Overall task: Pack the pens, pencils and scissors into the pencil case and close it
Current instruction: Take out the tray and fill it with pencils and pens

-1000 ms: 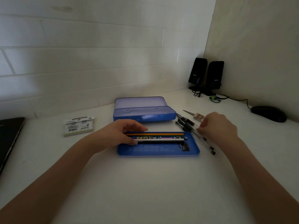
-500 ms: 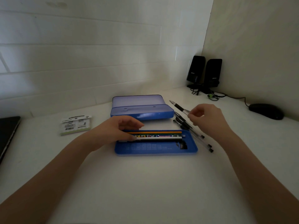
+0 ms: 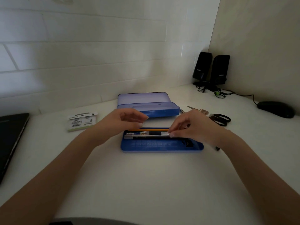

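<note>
The pen (image 3: 151, 134) lies left to right in the blue tray (image 3: 162, 147), its long axis along the tray's length, just in front of an orange pencil (image 3: 151, 130). The right hand (image 3: 193, 127) pinches the pen's right end between its fingertips (image 3: 172, 135). The left hand (image 3: 123, 121) hovers over the tray's left end, fingers curled and loosely apart, holding nothing. Behind stands the open case (image 3: 146, 106). The scissors (image 3: 219, 119) lie on the desk (image 3: 146, 184) to the right.
</note>
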The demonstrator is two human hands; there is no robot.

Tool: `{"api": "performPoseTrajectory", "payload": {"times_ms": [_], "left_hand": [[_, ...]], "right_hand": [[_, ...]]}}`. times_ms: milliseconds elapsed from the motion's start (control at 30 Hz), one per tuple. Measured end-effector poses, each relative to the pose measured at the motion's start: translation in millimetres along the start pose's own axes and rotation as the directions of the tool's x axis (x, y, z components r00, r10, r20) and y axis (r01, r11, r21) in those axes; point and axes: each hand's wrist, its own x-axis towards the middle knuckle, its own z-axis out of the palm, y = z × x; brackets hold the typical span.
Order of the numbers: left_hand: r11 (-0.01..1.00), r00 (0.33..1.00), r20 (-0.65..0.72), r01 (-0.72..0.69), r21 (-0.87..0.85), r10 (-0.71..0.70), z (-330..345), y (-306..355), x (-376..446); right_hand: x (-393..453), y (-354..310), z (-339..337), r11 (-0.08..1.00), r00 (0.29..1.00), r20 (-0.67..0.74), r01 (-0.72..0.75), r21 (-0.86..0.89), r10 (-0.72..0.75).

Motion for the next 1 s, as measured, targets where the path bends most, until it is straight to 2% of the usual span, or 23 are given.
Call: {"api": "performPoseTrajectory", "payload": {"times_ms": [200,433,667,733,833,900,1000], "left_hand": [[0.998,0.990,0.131,0.041,0.053,-0.048,-1.5,-0.5,-2.1],[0.985,0.969,0.229,0.061,0.162,-0.098,-1.0,0.4,-4.8],[0.990,0.963,0.251,0.062,0.131,-0.093,-4.0,-3.8,-3.8],[0.989,0.963,0.253,0.065,0.133,-0.097,-4.0,-4.7,-3.5],[0.991,0.968,0.234,0.062,0.122,-0.089,-3.5,-6.5,-3.5],[0.993,0.973,0.219,0.055,0.104,-0.077,-3.3,-7.2,-4.0],[0.993,0.971,0.225,0.054,0.107,-0.077,-2.1,-7.2,-4.9]], "right_hand": [[1.0,-9.1,23.2,0.996,0.997,0.056,0.062,-0.058,-0.059],[3.1,-15.2,37.1,0.988,0.992,-0.057,0.102,-0.119,-0.110],[10.6,-15.0,44.9,0.978,0.980,-0.129,0.128,-0.164,-0.150],[11.8,-7.2,28.0,0.991,0.954,-0.288,0.055,-0.119,-0.088],[8.2,17.8,-7.6,0.979,0.855,-0.514,-0.164,-0.123,0.078],[5.0,37.2,-21.8,0.935,0.813,-0.558,-0.309,-0.175,0.164],[6.5,52.0,-22.9,0.897,0.780,-0.554,-0.424,-0.126,0.290]]}}
